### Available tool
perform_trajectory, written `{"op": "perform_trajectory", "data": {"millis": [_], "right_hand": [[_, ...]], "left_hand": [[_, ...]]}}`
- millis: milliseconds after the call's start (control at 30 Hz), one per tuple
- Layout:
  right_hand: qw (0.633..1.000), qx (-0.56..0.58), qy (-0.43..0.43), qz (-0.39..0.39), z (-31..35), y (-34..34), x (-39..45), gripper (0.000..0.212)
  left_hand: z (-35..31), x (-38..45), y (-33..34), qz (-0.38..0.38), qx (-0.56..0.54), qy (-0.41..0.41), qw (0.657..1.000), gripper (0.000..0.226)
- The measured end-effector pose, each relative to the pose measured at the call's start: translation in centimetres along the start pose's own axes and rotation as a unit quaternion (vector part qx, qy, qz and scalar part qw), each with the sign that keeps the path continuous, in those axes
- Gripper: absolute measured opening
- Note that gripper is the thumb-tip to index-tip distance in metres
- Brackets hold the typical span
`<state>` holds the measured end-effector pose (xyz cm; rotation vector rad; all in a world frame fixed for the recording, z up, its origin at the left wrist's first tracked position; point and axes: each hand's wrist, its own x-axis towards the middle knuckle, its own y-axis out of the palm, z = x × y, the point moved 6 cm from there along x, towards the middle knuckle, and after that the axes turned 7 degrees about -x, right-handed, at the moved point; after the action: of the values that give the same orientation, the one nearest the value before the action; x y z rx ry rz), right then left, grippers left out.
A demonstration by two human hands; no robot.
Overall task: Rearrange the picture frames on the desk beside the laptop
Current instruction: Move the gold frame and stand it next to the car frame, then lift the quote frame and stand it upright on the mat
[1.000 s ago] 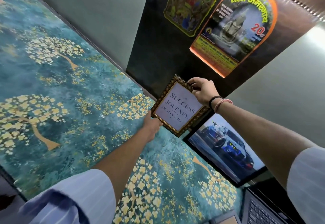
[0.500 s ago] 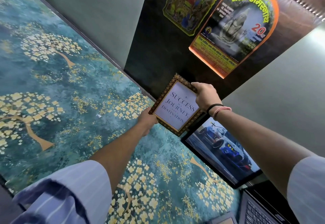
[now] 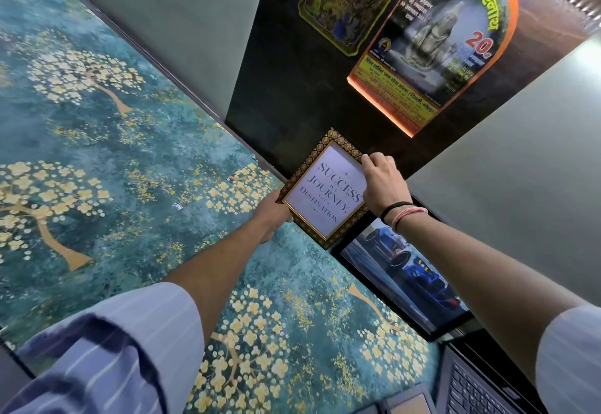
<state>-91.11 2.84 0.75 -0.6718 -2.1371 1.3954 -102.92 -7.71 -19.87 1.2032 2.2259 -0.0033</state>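
Quote frame: a small picture frame [image 3: 325, 190] with an ornate dark-and-gold border and the words "SUCCESS IS A JOURNEY, NOT A DESTINATION" is held at the far edge of the worktop [image 3: 136, 166], against the dark wall panel [image 3: 292, 72].
Left hand: the left hand [image 3: 273, 215] is closed on the frame's lower left edge, the fingers hidden behind it.
Right hand: the right hand [image 3: 383, 182] is curled over the frame's right edge, fingertips pinched on the border near the top corner; a black band and a pink thread are worn on the wrist.
Car frame: a larger black-framed picture of a blue car [image 3: 403, 280] is leaned just beside the quote frame, whose lower corner overlaps its top edge.
Laptop: a laptop keyboard [image 3: 478, 387] is seen at the lower right, near the car frame.
Worktop cover: a teal surface patterned with golden trees is spread over the worktop.
Wall: two colourful posters [image 3: 435, 42] are fixed on the dark panel above the frames.
Sleeves: pale striped sleeves [image 3: 107, 352] are worn on both arms.
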Motion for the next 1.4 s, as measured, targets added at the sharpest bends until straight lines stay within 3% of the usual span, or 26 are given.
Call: {"op": "perform_trajectory", "data": {"millis": [67, 133, 267, 467, 567, 600, 667, 733, 900, 967, 1067, 1133, 1200, 1267, 1400], "right_hand": [[1.0, -0.003, -0.009, -0.001, 0.0, 0.1, -0.1, 0.053], [1.0, 0.002, -0.016, 0.0, 0.1, 0.2, -0.4, 0.056], [0.999, 0.021, -0.003, -0.025, 0.2, -0.5, -1.7, 0.042], [0.988, 0.15, 0.029, 0.011, 0.2, -1.0, -6.8, 0.036], [0.975, 0.205, 0.064, 0.052, -1.2, -0.8, -11.6, 0.031], [0.97, 0.221, 0.074, 0.062, -1.9, -0.5, -13.5, 0.029], [0.962, 0.247, 0.09, 0.073, -3.7, -0.3, -17.9, 0.023], [0.952, 0.274, 0.113, 0.08, -5.8, 0.0, -22.7, 0.022], [0.925, 0.332, 0.17, 0.069, -11.9, 1.0, -35.9, 0.017], [0.909, 0.349, 0.208, 0.094, -14.9, 1.9, -41.9, 0.023], [0.877, 0.384, 0.262, 0.119, -19.4, 3.2, -52.0, 0.026], [0.857, 0.396, 0.296, 0.143, -21.2, 4.4, -57.7, 0.029], [0.838, 0.4, 0.334, 0.164, -23.9, 5.5, -64.6, 0.025], [0.831, 0.385, 0.354, 0.188, -25.4, 7.0, -69.5, 0.018], [0.779, 0.386, 0.443, 0.218, -28.3, 10.3, -79.2, 0.038]], "left_hand": [[-0.2, -0.8, -0.1, -0.003, -0.002, -0.009, 1.0, 0.091], [-0.4, -1.9, 0.1, 0.0, -0.015, -0.009, 1.0, 0.087], [-0.1, -3.3, 0.6, -0.02, -0.028, -0.013, 0.999, 0.082], [-0.1, -8.5, 3.8, -0.001, -0.006, -0.005, 1.0, 0.022], [0.8, -11.5, 6.9, 0.024, 0.005, 0.0, 1.0, 0.016], [1.5, -12.5, 8.2, 0.035, 0.017, 0.001, 0.999, 0.014], [3.4, -14.8, 10.9, 0.047, 0.048, -0.015, 0.998, 0.038], [5.5, -17.6, 13.6, 0.058, 0.068, -0.027, 0.996, 0.048], [10.4, -26.4, 21.5, 0.078, 0.112, -0.024, 0.99, 0.042], [13.2, -30.2, 25.5, 0.1, 0.121, -0.034, 0.987, 0.042], [17.5, -36.5, 32.2, 0.133, 0.142, -0.048, 0.98, 0.018], [20.3, -39.4, 35.5, 0.149, 0.155, -0.067, 0.974, 0.02], [24.0, -42.5, 39.9, 0.177, 0.168, -0.094, 0.965, 0.027], [27.0, -44.6, 42.0, 0.184, 0.197, -0.126, 0.955, 0.016], [33.4, -47.3, 46.1, 0.222, 0.288, -0.153, 0.919, 0.021]]}}
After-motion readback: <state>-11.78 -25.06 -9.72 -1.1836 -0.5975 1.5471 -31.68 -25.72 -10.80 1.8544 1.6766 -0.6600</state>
